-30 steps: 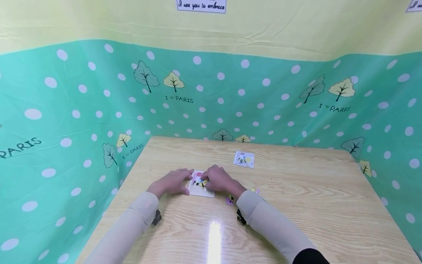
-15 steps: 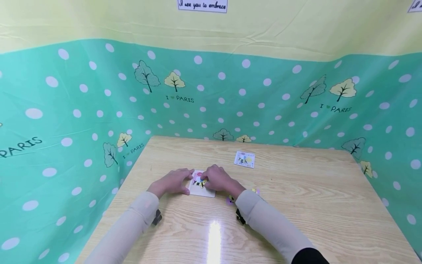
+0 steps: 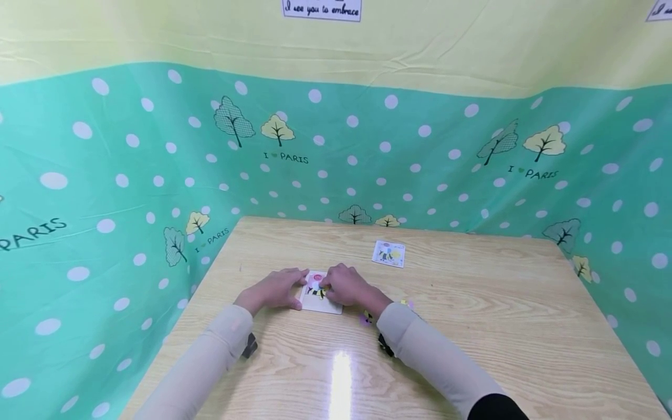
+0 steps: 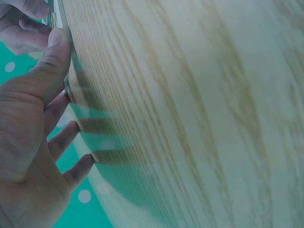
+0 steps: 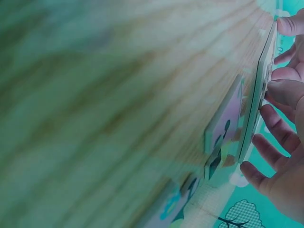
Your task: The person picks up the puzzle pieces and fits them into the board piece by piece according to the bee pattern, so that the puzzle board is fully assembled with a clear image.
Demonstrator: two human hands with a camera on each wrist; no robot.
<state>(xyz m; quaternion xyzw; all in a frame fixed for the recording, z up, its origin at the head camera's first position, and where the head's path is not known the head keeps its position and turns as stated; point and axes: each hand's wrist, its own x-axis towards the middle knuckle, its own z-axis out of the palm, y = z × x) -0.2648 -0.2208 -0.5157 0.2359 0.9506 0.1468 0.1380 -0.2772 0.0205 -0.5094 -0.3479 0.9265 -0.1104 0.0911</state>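
A small white-framed puzzle board (image 3: 315, 304) with a black-and-yellow bee picture lies flat on the wooden table. My left hand (image 3: 273, 290) holds its left side, thumb near the front corner and index finger near the far corner. In the left wrist view, the other fingers (image 4: 64, 138) of that hand are spread, their tips at the tabletop. My right hand (image 3: 347, 284) is over the board's right part, thumb and index finger pinching a puzzle piece at the bee picture. The piece is mostly hidden by the fingers. Loose puzzle pieces (image 5: 225, 116) lie beside the board, partly under my right forearm.
A card (image 3: 388, 254) with a similar bee picture lies farther back, right of the board. The wooden table (image 3: 499, 315) extends to the right. A green dotted cloth (image 3: 367, 151) hangs behind and at both sides. Dark wrist devices (image 3: 249, 346) sit under the sleeves.
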